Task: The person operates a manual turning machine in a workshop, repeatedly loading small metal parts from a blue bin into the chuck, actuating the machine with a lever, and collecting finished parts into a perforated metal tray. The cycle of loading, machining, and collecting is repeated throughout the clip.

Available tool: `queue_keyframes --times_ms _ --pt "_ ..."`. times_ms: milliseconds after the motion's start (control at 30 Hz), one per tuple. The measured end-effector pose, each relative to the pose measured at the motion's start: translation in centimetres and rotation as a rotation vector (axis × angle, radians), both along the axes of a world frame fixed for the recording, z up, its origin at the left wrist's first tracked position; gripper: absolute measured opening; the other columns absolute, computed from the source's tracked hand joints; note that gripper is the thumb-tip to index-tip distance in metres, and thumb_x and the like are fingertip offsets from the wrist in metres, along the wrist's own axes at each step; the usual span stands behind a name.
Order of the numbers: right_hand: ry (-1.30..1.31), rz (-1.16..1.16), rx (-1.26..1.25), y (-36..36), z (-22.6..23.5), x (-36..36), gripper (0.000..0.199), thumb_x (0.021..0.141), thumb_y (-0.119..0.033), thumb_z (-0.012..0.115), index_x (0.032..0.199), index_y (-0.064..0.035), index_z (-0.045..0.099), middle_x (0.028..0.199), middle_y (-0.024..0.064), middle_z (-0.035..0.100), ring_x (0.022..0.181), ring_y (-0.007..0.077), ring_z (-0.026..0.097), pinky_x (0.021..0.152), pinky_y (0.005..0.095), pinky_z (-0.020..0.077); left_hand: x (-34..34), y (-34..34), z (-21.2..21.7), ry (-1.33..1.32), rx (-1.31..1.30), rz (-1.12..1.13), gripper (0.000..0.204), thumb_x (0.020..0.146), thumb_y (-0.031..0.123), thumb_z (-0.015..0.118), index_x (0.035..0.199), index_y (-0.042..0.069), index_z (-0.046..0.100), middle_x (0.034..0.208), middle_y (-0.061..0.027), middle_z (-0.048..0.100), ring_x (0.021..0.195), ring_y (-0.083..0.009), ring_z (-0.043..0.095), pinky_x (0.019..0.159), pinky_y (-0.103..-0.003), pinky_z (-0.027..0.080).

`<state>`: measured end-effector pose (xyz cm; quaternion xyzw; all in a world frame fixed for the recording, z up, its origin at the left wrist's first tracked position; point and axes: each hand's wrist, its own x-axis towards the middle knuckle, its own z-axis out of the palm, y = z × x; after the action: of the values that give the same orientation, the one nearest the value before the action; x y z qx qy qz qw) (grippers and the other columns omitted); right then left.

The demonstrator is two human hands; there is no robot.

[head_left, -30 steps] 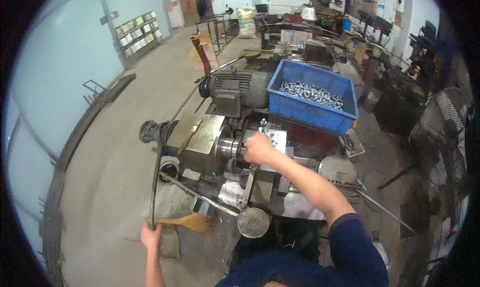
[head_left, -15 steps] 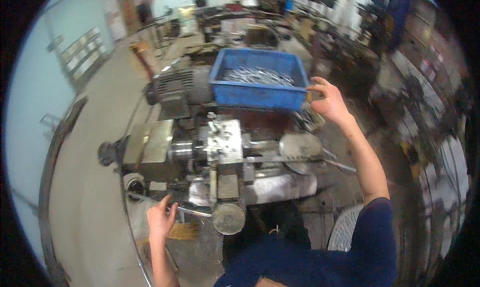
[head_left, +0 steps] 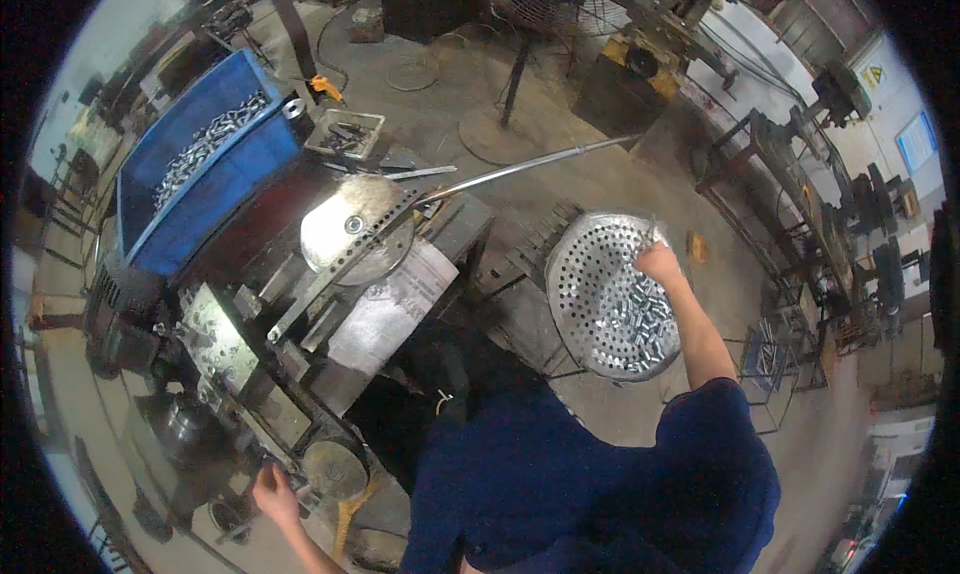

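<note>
The right hand (head_left: 660,264) reaches out to the person's right and rests on the far rim of a round perforated metal basin (head_left: 612,292), fingers curled over its edge; whether it truly grips the rim cannot be told. Small silver cylindrical parts (head_left: 630,319) lie heaped in the basin's lower half. The left hand (head_left: 272,492) sits low at the person's left, closed around a lever handle on the lathe-like machine (head_left: 215,359), just beside a round metal knob (head_left: 333,469). Farther along the machine, a perforated metal disc (head_left: 357,230) lies tilted on top, with a long steel bar (head_left: 520,169) running out from it. A blue plastic crate (head_left: 205,169) filled with more silver parts stands behind the machine, and a small tray of tools (head_left: 345,134) lies near it.
</note>
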<state>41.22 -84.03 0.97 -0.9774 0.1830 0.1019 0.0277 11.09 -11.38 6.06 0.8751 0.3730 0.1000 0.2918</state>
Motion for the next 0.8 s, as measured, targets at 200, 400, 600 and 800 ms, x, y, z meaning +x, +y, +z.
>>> queue_keyframes --times_ms 200,400,600,800 --pt "0.162 -0.043 -0.071 3.2 -0.5 -3.6 0.035 0.069 -0.026 0.055 0.090 -0.0003 0.065 0.099 0.0205 0.061 0.093 0.0319 0.060 0.083 0.0374 0.0475 -1.2 1.4 -1.3 -0.001 0.029 -0.001 0.025 0.083 0.019 0.057 0.082 -0.006 0.059 0.069 -0.0112 0.062 0.061 -0.0181 0.057 0.057 -0.032 0.043" --pt "0.362 0.233 -0.198 4.7 -1.5 -4.5 0.036 0.070 -0.028 0.055 0.091 -0.0016 0.065 0.101 0.0177 0.061 0.096 0.0292 0.059 0.082 0.0353 0.0479 -0.6 0.7 -0.8 -0.004 -0.064 0.085 0.026 0.083 0.019 0.058 0.089 -0.005 0.061 0.075 -0.0128 0.064 0.066 -0.0179 0.060 0.063 -0.030 0.046" --pt "0.280 0.259 -0.136 3.7 -2.0 -3.6 0.037 0.067 -0.030 0.060 0.089 -0.0010 0.064 0.092 0.0175 0.063 0.083 0.0313 0.062 0.076 0.0395 0.0498 -1.8 0.6 -0.4 -0.053 0.019 -0.040 0.022 0.084 0.017 0.056 0.086 -0.004 0.061 0.065 -0.0058 0.059 0.057 -0.0105 0.051 0.056 -0.028 0.042" --pt "-0.007 0.478 0.236 11.4 3.8 0.2 0.027 0.058 -0.018 0.058 0.079 -0.0007 0.066 0.094 0.0176 0.063 0.081 0.0317 0.062 0.069 0.0352 0.0495 0.0 -4.3 9.3 -0.258 -0.228 -0.038 0.016 0.084 0.009 0.056 0.092 -0.004 0.060 0.072 -0.0043 0.059 0.061 -0.0090 0.055 0.056 -0.024 0.045"
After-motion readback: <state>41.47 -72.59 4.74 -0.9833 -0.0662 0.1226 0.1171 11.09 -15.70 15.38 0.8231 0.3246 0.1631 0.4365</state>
